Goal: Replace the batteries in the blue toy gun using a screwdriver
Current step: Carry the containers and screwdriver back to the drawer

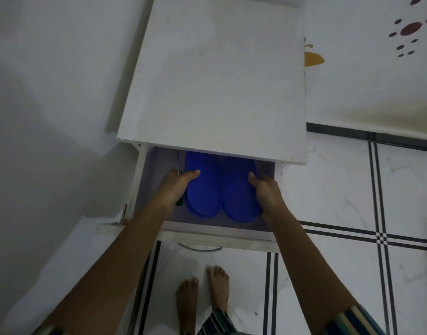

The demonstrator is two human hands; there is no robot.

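A white drawer [144, 189] is pulled out of a white cabinet [214, 81]. Inside lie two blue sole-shaped pieces side by side, like a pair of slippers: the left blue piece [202, 189] and the right blue piece [236, 194]. My left hand [176, 187] grips the outer edge of the left piece, thumb on top. My right hand [268, 194] grips the outer edge of the right piece the same way. A thin metal shaft [178, 163] and a bit of green handle [179, 202] show beside my left hand, perhaps a screwdriver. No toy gun is visible.
The cabinet top overhangs the back half of the drawer. The drawer's metal handle [200, 249] sticks out toward me above my bare feet [202, 298] on the white tiled floor. A white wall stands to the left, and a patterned wall to the right.
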